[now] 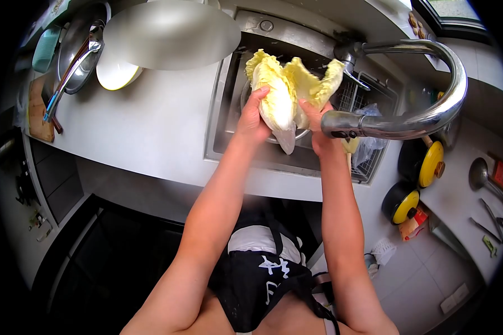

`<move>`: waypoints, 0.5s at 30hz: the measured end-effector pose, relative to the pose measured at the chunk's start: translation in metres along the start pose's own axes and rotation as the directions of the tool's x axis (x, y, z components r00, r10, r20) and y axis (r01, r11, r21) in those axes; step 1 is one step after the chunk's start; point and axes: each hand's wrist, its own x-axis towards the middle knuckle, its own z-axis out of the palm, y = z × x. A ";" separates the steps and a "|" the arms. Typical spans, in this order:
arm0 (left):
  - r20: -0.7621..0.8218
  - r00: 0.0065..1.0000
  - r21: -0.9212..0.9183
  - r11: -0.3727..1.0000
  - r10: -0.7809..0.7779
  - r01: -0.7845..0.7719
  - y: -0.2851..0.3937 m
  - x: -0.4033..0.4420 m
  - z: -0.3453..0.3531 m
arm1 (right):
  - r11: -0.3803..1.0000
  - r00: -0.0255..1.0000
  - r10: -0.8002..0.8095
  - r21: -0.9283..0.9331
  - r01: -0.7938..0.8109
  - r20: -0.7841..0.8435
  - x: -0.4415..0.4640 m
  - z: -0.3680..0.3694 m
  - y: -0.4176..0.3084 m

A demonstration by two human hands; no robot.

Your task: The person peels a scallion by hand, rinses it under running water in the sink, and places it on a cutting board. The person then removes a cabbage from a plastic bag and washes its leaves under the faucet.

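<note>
Over the sink (221,106) I hold a napa cabbage (274,97) with a white stem and frilly yellow leaves, its stem end toward me. My left hand (254,118) is wrapped round its left side, thumb on the leaves. My right hand (317,125) grips a cabbage leaf (313,84) that stands out on the right side; whether it is still joined to the head I cannot tell. Part of a round metal vessel shows beneath the cabbage. Close to my right hand is the spray head of the chrome faucet (425,131).
A wire rack (355,89) with a clear plastic bag (369,139) sits in the sink's right side. On the left counter are a white bowl (114,72), a metal basin (75,67) and a cutting board (39,120). Yellow-lidded pots (430,164) stand at right.
</note>
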 end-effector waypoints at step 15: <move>-0.104 0.983 0.570 0.819 0.148 -0.063 -0.030 -0.001 0.022 | 0.996 0.990 -0.063 -0.064 0.055 -0.125 -0.012 0.005 0.026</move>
